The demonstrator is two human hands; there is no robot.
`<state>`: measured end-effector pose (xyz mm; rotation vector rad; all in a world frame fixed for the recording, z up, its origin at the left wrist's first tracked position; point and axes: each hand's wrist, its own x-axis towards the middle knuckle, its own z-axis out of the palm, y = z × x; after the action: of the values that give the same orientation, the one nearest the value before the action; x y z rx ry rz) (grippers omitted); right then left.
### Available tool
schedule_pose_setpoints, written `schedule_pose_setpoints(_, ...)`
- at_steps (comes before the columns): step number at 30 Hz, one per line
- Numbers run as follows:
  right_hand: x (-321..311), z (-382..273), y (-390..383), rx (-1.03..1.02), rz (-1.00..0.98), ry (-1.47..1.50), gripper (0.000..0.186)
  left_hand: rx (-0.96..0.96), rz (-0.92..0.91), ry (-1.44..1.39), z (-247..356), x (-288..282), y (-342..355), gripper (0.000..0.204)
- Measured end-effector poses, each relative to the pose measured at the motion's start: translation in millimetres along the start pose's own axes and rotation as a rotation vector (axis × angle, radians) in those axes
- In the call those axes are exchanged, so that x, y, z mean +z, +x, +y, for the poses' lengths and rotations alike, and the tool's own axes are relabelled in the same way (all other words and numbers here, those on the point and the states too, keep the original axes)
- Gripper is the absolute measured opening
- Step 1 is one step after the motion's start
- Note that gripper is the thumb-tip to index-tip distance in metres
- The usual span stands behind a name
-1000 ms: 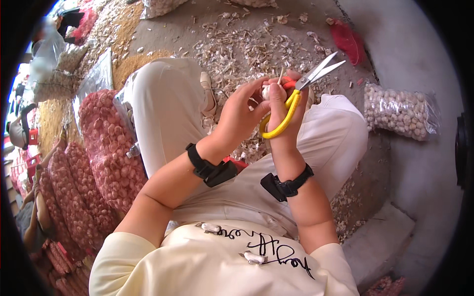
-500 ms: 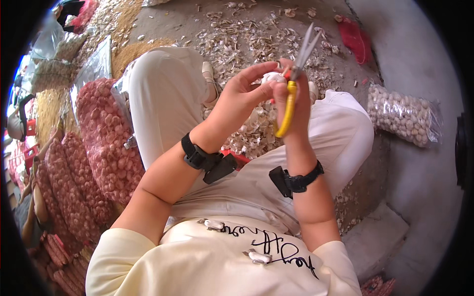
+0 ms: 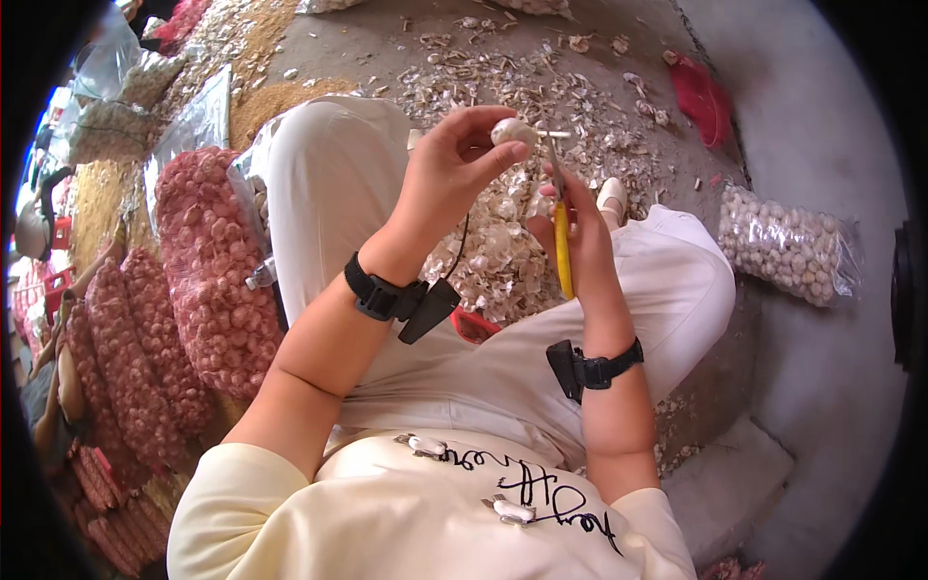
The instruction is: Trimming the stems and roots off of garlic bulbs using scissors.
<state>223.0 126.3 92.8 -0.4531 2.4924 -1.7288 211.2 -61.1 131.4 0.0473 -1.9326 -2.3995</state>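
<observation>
A white garlic bulb (image 3: pixel 508 132) is pinched between the thumb and fingers of my left hand (image 3: pixel 462 155), its pale stem pointing right. My right hand (image 3: pixel 586 224) grips scissors (image 3: pixel 563 249) with yellow handles. Their metal blades point up and away, right at the stem; whether they touch it I cannot tell. Below both hands, between my legs, lies a heap of garlic skins (image 3: pixel 498 256). Part of a red rim (image 3: pixel 474 327) shows at its near edge.
Red mesh sacks of garlic (image 3: pixel 213 271) stand on my left. A clear bag of white bulbs (image 3: pixel 785 242) lies to the right, with a red mesh bag (image 3: pixel 700 100) farther off. Skins and stem bits (image 3: pixel 580 82) litter the floor ahead.
My hands have drawn apart. The left moved slightly left with the garlic bulb, uncovering its stem; the right came lower, and the scissors' blades now sit at the stem instead of pointing past it.
</observation>
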Motion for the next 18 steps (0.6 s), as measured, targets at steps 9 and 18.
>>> schedule_pose_setpoints(9,5,-17,-5,0.231,-0.132,0.415,0.043,-0.003,-0.066,0.166,2,10,-6,0.036)
schedule_pose_setpoints(18,5,-15,-7,0.181,-0.15,0.479,0.049,-0.016,-0.089,0.075,3,11,-6,0.037)
